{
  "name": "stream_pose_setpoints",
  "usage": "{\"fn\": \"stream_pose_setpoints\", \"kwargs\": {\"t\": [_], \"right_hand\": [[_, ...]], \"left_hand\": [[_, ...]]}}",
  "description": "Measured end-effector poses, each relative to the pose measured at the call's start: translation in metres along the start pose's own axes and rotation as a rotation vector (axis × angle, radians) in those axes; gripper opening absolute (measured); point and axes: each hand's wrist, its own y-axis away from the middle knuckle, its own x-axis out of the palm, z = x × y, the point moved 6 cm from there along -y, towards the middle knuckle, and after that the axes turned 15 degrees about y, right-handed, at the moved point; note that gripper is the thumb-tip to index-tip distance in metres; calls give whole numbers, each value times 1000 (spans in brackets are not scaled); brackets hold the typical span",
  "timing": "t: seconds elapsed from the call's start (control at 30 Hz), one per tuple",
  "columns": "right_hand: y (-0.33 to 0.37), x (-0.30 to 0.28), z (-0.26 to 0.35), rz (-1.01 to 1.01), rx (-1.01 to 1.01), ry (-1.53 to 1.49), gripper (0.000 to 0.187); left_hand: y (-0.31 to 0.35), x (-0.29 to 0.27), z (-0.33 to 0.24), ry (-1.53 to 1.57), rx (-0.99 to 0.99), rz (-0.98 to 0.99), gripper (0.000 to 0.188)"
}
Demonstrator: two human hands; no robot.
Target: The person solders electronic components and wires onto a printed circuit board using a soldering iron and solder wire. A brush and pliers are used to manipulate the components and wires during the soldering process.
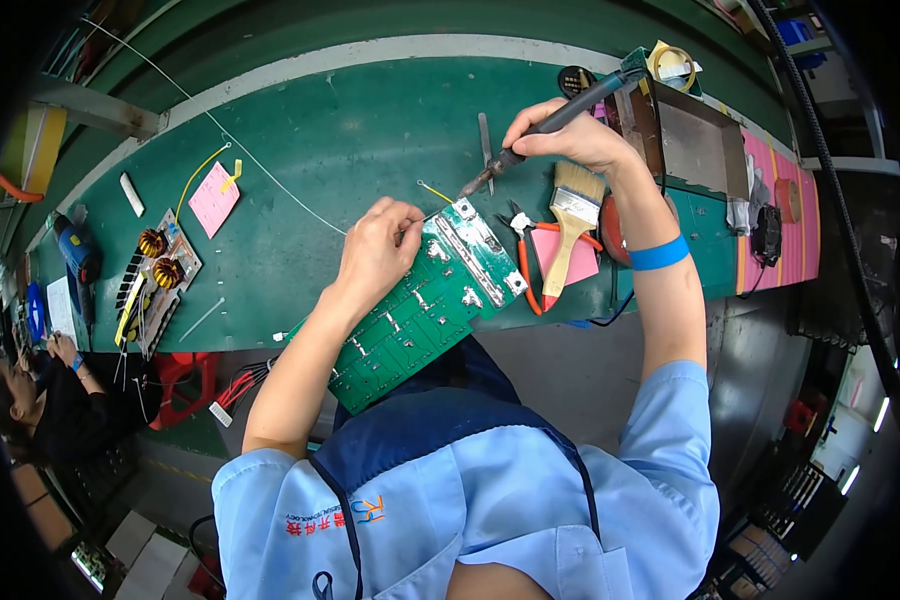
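A green circuit board (410, 320) lies tilted at the table's front edge, solder side up, with its near end over my lap. My right hand (570, 138) grips a soldering iron (580, 103) like a pen, its tip down at the board's far corner. Beside that corner a short yellow wire (434, 190) with a ring end sticks out. My left hand (378, 245) is closed above the board's far left edge, pinching a thin solder wire (280, 187) that runs in from the upper left. The hand hides the pinched part of the wire.
Right of the board lie orange-handled cutters (523, 262), a brush (572, 225), a pink pad (580, 255) and metal tweezers (485, 140). A metal tray (695, 145) stands farther right. Left are another board with copper coils (165, 265), a power screwdriver (75, 250) and a co-worker's hand (65, 350).
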Motion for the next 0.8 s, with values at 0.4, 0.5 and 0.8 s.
{"fn": "stream_pose_setpoints", "kwargs": {"t": [0.4, 0.5, 0.8], "right_hand": [[-6, 1, 0, 90, -14, 56, 16], [-8, 2, 0, 110, -24, 58, 16], [-7, 2, 12, 141, -120, 151, 16]], "left_hand": [[-4, 5, -7, -165, 71, -19, 6], [-6, 8, -8, -167, 70, -9, 7], [-10, 14, -6, -170, 73, 3, 6]]}}
